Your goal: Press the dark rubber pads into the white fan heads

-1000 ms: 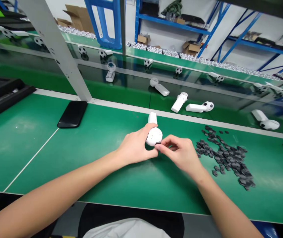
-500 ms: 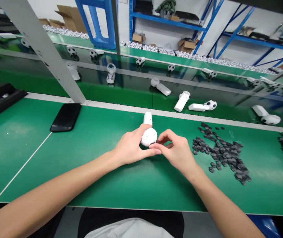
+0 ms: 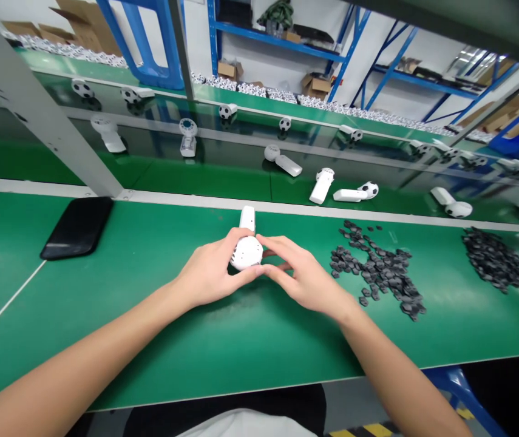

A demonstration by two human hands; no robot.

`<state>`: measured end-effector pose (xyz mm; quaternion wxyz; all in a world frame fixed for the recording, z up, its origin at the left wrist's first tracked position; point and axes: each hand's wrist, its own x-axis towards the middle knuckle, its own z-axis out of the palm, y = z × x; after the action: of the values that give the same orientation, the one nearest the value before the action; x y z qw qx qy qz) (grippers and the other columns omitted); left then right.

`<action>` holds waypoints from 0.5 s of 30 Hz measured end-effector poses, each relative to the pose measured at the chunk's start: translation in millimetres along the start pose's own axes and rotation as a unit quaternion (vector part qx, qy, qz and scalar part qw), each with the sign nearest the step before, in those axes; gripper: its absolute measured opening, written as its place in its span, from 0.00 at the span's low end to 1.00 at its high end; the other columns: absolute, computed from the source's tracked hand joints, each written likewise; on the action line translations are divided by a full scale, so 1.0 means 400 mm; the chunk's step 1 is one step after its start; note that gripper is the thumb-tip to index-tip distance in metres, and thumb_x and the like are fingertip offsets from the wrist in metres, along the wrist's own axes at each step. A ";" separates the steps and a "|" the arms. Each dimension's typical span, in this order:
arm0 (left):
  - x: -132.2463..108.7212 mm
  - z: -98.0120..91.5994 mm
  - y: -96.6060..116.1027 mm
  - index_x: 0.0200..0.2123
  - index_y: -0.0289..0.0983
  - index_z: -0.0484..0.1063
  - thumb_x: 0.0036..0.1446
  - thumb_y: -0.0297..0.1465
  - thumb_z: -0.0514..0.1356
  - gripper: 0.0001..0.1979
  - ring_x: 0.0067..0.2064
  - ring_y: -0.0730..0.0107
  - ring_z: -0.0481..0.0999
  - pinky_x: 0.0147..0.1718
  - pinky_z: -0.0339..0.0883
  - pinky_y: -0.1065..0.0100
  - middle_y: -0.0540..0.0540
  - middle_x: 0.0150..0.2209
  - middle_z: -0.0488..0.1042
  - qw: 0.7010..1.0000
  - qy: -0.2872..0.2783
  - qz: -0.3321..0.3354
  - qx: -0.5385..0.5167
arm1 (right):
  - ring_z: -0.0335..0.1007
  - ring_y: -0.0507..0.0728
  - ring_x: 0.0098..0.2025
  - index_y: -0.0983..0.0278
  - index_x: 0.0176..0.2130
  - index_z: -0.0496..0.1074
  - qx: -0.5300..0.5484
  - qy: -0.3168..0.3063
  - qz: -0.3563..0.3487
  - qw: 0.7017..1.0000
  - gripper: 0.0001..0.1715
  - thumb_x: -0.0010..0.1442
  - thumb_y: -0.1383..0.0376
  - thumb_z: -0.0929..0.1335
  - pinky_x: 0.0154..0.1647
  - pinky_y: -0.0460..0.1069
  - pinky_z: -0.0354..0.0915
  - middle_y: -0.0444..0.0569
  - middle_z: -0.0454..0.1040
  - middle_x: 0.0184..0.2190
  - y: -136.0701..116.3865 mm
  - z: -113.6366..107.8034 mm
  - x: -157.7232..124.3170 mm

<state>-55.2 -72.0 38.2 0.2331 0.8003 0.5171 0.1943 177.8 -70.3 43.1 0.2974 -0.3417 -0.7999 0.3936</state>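
A white plastic piece with a round head and a flat handle point(image 3: 247, 252) is held between my hands over the green bench. My left hand point(image 3: 211, 267) grips its round head from the left, thumb below and fingers above. From the right, my right hand point(image 3: 302, 273) closes on the head with thumb and fingertips at its edge. The handle points away from me. Small holes or marks dot the head's face. Right of my right hand lies a loose pile of small black pieces point(image 3: 389, 270), several of them pentagon-shaped.
A black phone-like slab point(image 3: 77, 227) lies at left. Beyond the bench's pale edge, a green conveyor belt point(image 3: 223, 182) carries similar white pieces, some with soccer-ball heads. A second black pile point(image 3: 496, 258) sits farther right. A grey post point(image 3: 54, 121) rises at left.
My right fingers have shifted from the head's lower right edge to spread along its right side. The view has swung right, so the bench items appear farther left.
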 end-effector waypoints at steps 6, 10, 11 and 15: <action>0.006 0.005 -0.020 0.62 0.43 0.63 0.63 0.51 0.60 0.30 0.32 0.62 0.78 0.29 0.64 0.67 0.47 0.40 0.79 0.999 0.041 0.014 -0.032 | 0.77 0.64 0.53 0.53 0.59 0.77 -0.192 0.080 0.136 0.969 0.20 0.72 0.56 0.66 0.54 0.56 0.72 0.48 0.81 0.54 0.054 -0.208 -0.036; 0.015 0.003 -0.038 0.57 0.43 0.68 0.61 0.48 0.63 0.25 0.27 0.70 0.70 0.28 0.62 0.68 0.50 0.37 0.77 0.993 0.077 0.042 -0.078 | 0.78 0.64 0.41 0.59 0.54 0.81 -0.316 0.233 0.303 0.868 0.20 0.68 0.57 0.68 0.47 0.57 0.70 0.53 0.84 0.42 0.176 -0.354 -0.088; 0.016 0.001 -0.041 0.56 0.43 0.69 0.61 0.47 0.64 0.24 0.27 0.70 0.70 0.28 0.62 0.69 0.50 0.38 0.77 0.991 0.085 0.042 -0.090 | 0.78 0.64 0.42 0.60 0.53 0.82 -0.322 0.250 0.326 0.853 0.19 0.67 0.57 0.68 0.47 0.56 0.69 0.53 0.84 0.43 0.203 -0.376 -0.099; 0.016 -0.012 -0.047 0.55 0.42 0.69 0.62 0.47 0.63 0.23 0.34 0.67 0.74 0.32 0.66 0.69 0.47 0.43 0.77 0.982 0.095 0.009 -0.161 | 0.77 0.63 0.41 0.61 0.47 0.84 -0.290 0.238 0.361 0.854 0.18 0.63 0.56 0.71 0.44 0.55 0.67 0.54 0.84 0.40 0.268 -0.394 -0.113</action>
<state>-69.3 -58.4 31.6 0.3067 0.7348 0.4918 0.3524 355.2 10.6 25.4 0.2029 -0.7603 -0.6032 0.1304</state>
